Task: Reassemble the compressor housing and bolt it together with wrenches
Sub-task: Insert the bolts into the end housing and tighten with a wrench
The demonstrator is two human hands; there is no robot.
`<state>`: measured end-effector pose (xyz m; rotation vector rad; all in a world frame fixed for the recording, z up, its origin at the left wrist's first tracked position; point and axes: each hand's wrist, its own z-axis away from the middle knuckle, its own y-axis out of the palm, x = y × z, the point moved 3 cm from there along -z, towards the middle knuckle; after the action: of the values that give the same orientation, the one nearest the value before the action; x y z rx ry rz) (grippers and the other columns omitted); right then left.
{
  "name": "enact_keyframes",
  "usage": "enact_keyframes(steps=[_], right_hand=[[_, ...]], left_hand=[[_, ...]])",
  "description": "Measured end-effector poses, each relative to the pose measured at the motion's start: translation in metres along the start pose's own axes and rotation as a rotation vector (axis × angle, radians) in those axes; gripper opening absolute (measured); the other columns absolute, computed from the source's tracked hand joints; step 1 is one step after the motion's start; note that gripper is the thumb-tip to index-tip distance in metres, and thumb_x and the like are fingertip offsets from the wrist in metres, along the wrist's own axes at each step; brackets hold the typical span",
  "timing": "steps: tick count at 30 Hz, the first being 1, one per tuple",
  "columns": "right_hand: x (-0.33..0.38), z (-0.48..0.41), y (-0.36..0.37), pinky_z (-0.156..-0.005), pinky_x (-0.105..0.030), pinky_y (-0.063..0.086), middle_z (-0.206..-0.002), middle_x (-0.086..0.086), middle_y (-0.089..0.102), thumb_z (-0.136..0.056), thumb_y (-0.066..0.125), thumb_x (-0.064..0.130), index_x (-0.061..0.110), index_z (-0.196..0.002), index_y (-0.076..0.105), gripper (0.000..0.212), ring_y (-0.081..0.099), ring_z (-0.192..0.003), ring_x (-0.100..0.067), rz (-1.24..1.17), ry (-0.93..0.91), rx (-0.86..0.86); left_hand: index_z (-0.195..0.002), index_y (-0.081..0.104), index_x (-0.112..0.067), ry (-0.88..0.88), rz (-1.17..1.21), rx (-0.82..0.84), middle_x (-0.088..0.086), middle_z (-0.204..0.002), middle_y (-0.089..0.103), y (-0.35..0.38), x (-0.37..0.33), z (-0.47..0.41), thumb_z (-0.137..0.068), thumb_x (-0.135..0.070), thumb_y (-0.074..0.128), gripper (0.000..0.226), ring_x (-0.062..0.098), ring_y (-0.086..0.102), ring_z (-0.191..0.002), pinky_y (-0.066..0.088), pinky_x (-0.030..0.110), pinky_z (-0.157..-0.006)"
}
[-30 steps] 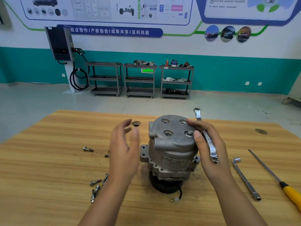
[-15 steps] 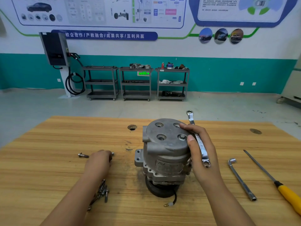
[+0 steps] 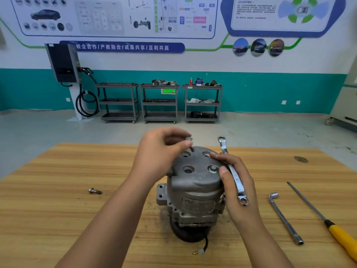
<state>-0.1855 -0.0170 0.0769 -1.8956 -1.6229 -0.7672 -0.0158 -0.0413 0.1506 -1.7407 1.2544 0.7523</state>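
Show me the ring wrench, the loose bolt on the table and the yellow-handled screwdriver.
ring wrench (image 3: 234, 175), head view, middle of the shank
loose bolt (image 3: 94, 191), head view, its middle
yellow-handled screwdriver (image 3: 342, 240), head view, on the yellow handle

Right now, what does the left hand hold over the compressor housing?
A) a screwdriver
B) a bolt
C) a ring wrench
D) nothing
B: the left hand pinches a bolt above the compressor housing; the ring wrench is in the right hand, the screwdriver on the table.

Left hand (image 3: 160, 151) up from table (image 3: 58, 209) to housing (image 3: 195, 182) top, 1 bolt (image 3: 189, 139) in its grip.
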Motion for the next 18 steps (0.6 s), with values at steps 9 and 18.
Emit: enact_keyframes(steps=[9, 18], right_hand=[[0.001, 0.0, 0.002, -0.088, -0.013, 0.043, -0.113, 0.01, 0.064, -0.093, 0.046, 0.018, 0.016, -0.111, 0.06, 0.024, 0.057, -0.112, -0.008, 0.001, 0.037, 0.003], [0.001, 0.003, 0.001, -0.09, -0.016, 0.044, -0.117, 0.01, 0.061, -0.094, 0.044, 0.027, 0.024, -0.115, 0.059, 0.025, 0.055, -0.115, -0.009, 0.04, 0.056, 0.004]], left_hand=[[-0.086, 0.068, -0.03, -0.037, -0.26, 0.219, -0.008, -0.08, 0.071, 0.034, 0.001, -0.024, -0.082, -0.025, 0.073, 0.008, 0.0, 0.065, -0.08, 0.05, 0.015, -0.067], [-0.092, 0.074, -0.028, 0.027, -0.355, 0.232, -0.024, -0.071, 0.058, 0.039, 0.006, -0.025, -0.082, -0.029, 0.072, 0.01, -0.008, 0.053, -0.074, 0.039, 0.002, -0.055]])
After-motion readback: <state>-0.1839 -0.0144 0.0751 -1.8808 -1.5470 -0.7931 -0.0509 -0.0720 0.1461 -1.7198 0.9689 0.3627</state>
